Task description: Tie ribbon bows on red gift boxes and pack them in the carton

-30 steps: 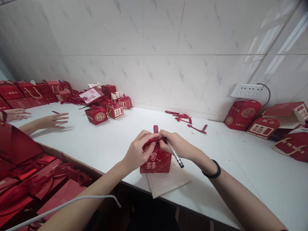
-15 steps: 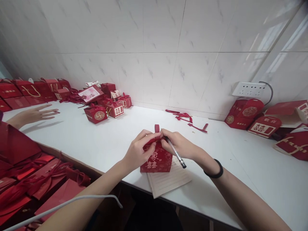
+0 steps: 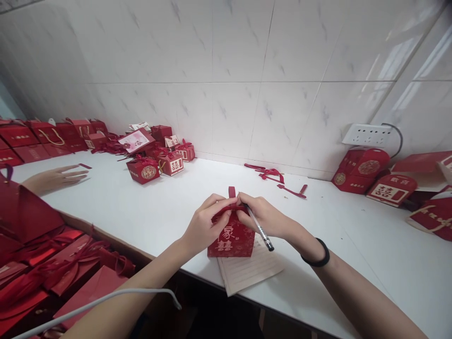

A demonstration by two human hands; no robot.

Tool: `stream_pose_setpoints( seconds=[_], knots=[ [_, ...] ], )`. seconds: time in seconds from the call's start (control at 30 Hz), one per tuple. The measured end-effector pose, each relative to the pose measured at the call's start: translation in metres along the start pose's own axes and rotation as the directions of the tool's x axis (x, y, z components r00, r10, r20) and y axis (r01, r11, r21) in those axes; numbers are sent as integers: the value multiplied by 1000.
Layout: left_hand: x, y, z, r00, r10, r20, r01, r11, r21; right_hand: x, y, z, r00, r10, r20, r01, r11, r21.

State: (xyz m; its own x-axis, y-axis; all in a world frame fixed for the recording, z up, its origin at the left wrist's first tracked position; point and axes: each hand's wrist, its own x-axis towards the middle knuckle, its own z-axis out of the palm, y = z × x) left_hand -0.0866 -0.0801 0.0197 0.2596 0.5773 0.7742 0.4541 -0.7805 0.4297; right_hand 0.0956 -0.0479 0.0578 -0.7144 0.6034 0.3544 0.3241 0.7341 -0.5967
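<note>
A red gift box point(image 3: 235, 242) with light Chinese characters stands upright at the table's front edge, on top of a lined notebook point(image 3: 256, 275). Across its top runs a red ribbon point(image 3: 232, 192), a loop of it sticking up. My left hand point(image 3: 206, 219) pinches the ribbon at the box's upper left. Facing it, my right hand point(image 3: 263, 214) has its fingertips closed on the ribbon too, while a pen point(image 3: 262, 230) is tucked in the same hand, its dark end pointing down right. The fingers partly hide the ribbon and box top.
Loose ribbon pieces point(image 3: 271, 175) lie near the tiled wall. Small red boxes point(image 3: 144, 170) cluster at back left, others point(image 3: 391, 190) by the power strip point(image 3: 367, 135). A carton point(image 3: 141, 254) of red boxes and a white cable point(image 3: 116, 293) are at left. Another person's hand point(image 3: 58, 179) rests there.
The other person's hand has lowered toward the table, beside a small red strip. My hands keep the same grip on the ribbon; the whole view has shifted slightly.
</note>
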Motion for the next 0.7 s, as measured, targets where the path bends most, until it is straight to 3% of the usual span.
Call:
stream_pose_setpoints(
  seconds=[0.43, 0.7],
  knots=[
    [7, 12, -1, 968, -249, -28, 245, 964, -104, 1, 0, -4, 998, -49, 32, 48, 998, 28],
    [4, 7, -5, 965, -254, 62, 261, 953, -156, 2, 0, -1, 1000, 14, 20, -16, 997, 70]
  ],
)
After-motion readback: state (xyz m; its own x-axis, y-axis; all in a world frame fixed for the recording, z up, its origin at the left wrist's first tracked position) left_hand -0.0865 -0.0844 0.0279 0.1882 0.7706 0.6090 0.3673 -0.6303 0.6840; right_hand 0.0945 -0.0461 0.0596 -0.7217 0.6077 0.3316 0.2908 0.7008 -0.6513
